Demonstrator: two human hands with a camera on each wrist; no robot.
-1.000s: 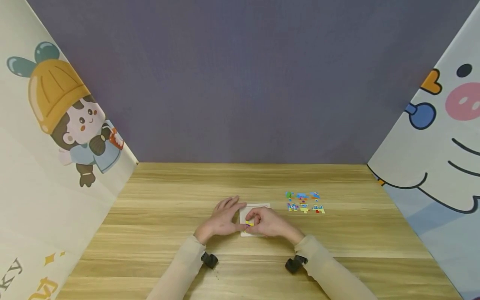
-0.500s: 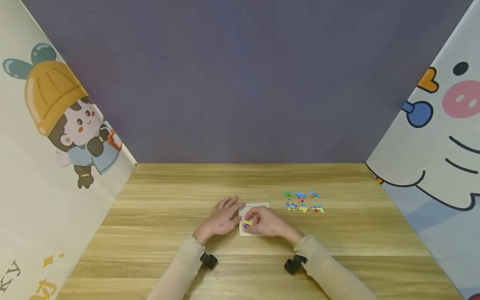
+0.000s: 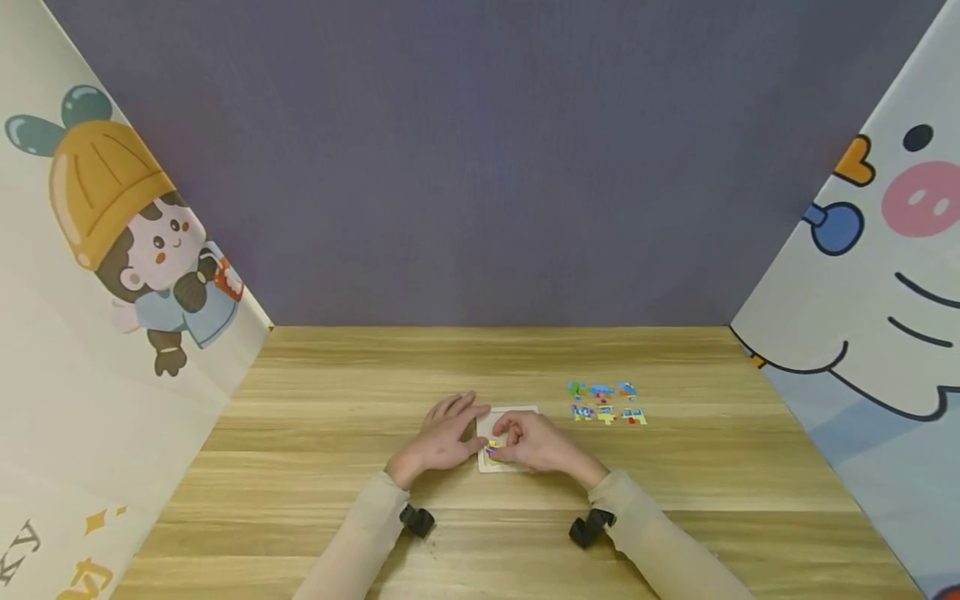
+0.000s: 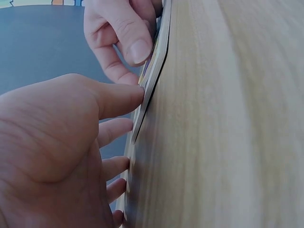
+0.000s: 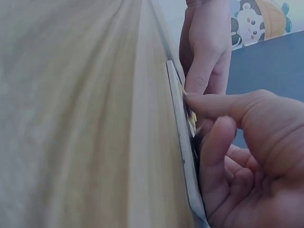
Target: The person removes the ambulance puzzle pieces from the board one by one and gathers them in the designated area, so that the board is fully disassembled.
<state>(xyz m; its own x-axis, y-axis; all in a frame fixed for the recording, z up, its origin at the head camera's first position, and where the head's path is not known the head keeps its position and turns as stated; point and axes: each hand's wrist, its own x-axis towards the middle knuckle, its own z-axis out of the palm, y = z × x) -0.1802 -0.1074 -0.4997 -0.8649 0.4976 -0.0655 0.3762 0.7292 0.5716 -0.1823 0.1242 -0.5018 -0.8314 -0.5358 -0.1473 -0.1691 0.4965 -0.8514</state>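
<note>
Here, both hands at the board [image 3: 513, 409]

My left hand [image 3: 446, 435], spread and gripping nothing, touches its nine-o'clock edge, likely to steady it. My right hand [image 3: 536, 442] bends over the coloured piece [image 3: 492, 447] at its eight o'clock; pinching or pressing, I can't tell.

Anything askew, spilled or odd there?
Only faint specks on the table near the left wrist camera, odd against the grain; crumbs or marks, I can't tell. The loose puzzle pieces lie in two rows; the white tray looks undamaged where visible.
</note>
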